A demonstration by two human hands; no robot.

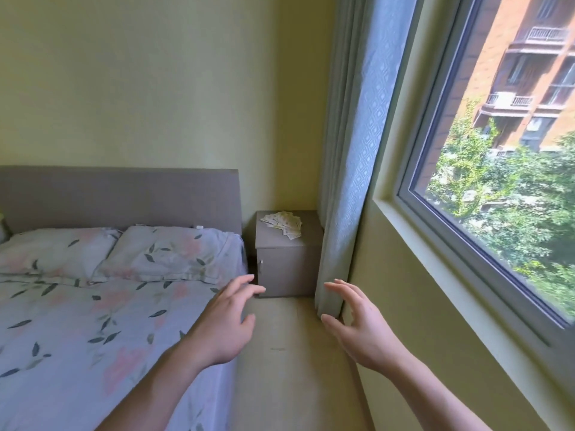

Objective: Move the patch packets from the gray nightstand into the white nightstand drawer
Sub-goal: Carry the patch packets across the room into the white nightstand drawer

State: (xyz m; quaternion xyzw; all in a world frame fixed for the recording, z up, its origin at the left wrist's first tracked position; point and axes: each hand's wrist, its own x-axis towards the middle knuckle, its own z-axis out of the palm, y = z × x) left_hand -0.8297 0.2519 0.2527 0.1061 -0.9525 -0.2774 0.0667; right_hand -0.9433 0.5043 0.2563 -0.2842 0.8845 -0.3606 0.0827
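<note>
Gray nightstand [287,258]: one, boxy, matte, small door handle at its left edge. Patch packets [283,224]: flat pale sachets fanned in a loose heap near the top's back edge; count unclear. Left hand [227,321] and right hand [357,325]: fingers loosely spread, holding nothing, well short of it. Bed [93,306] with two floral pillows left; textured blue curtain [351,181] right.

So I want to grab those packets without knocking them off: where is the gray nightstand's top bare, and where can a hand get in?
On the gray nightstand, the top is bare along its front edge and its right side by the curtain. The packets crowd the back left. The floor strip between bed and window wall is open; left hand and right hand are empty.
</note>
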